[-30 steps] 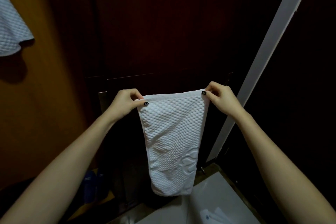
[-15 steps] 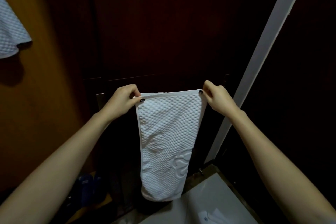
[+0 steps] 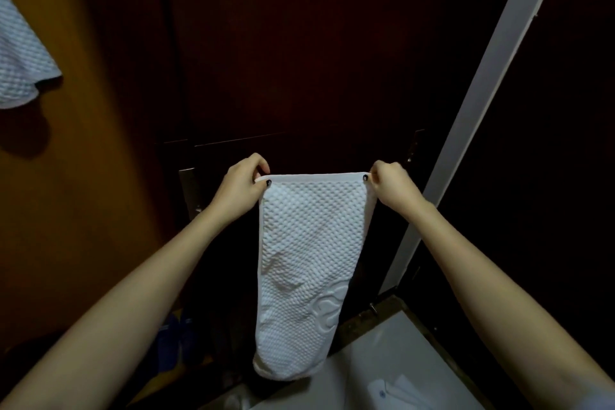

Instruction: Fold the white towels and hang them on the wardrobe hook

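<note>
White waffle-weave towel (image 3: 306,260) hangs doubled in front of the dark wardrobe door (image 3: 299,60), its top corners pinched taut by the left hand (image 3: 241,188) and the right hand (image 3: 389,188). This looks like mid-fold; next, the corners probably need bringing together, then a hook, unseen here. The towel's embossed motif shows no legible writing.

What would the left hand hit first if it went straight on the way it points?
Probably the dark wardrobe door: the left hand, pinching a top corner of the white towel, points at that panel with nothing visible between. Depth is unclear in this dim view.
</note>
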Action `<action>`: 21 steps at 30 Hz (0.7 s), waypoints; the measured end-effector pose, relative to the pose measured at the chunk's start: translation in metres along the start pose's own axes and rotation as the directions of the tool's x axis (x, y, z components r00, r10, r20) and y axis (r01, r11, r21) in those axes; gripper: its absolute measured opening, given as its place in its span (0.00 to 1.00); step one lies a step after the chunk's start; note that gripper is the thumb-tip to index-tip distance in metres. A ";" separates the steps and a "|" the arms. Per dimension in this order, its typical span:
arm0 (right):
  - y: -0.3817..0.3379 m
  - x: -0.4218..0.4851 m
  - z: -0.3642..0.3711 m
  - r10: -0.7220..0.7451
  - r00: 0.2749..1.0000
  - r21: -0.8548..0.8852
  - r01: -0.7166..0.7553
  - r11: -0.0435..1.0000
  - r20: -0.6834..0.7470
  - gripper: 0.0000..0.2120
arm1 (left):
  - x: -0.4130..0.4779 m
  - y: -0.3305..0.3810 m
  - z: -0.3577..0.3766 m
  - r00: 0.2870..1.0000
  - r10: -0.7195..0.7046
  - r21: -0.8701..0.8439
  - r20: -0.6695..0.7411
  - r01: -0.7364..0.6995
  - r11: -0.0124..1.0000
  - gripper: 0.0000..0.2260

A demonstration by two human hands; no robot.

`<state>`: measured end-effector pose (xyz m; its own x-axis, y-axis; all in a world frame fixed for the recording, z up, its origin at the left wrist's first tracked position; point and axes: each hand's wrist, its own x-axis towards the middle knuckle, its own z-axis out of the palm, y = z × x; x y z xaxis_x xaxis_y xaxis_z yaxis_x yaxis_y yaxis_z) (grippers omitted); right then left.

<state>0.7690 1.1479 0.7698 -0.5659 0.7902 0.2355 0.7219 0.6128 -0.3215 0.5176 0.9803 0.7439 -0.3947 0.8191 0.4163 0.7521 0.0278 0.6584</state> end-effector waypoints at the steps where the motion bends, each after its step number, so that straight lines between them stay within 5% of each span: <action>1: 0.000 -0.004 0.006 0.032 0.999 -0.038 -0.031 0.999 0.021 0.10 | -0.002 0.000 0.007 0.998 -0.064 -0.036 -0.022 0.063 0.997 0.08; 3: 0.000 -0.013 0.016 0.060 0.998 0.002 -0.060 0.998 0.017 0.08 | -0.006 0.000 0.019 0.984 -0.166 -0.105 -0.065 0.159 0.982 0.09; 5: 0.001 -0.021 0.023 0.085 0.996 0.266 -0.086 0.960 0.015 0.03 | -0.010 0.005 0.028 0.976 -0.205 -0.153 -0.078 0.192 0.969 0.08; 10: -0.021 -0.035 0.015 -0.054 0.998 0.689 0.021 0.724 0.027 0.08 | -0.012 0.026 0.036 0.969 -0.223 -0.327 -0.111 0.176 0.929 0.07; 14: -0.043 -0.038 0.004 -0.150 0.983 0.742 0.025 0.670 0.103 0.04 | -0.012 0.036 0.032 0.975 -0.179 -0.429 -0.134 0.106 0.897 0.08; 17: -0.055 -0.039 -0.004 -0.242 0.952 0.727 0.029 0.686 0.190 0.11 | -0.013 0.040 0.029 0.977 -0.182 -0.529 -0.110 0.097 0.843 0.07; 21: -0.066 -0.043 -0.007 -0.231 0.973 0.611 0.168 0.774 0.026 0.08 | -0.013 0.040 0.025 0.978 -0.163 -0.566 -0.130 0.062 0.822 0.07</action>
<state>0.7478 1.0736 0.7871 -0.7276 0.6264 0.2796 0.2201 0.5992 -0.7697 0.5660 0.9846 0.7490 -0.5771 0.7221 0.3815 0.2953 -0.2510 0.9218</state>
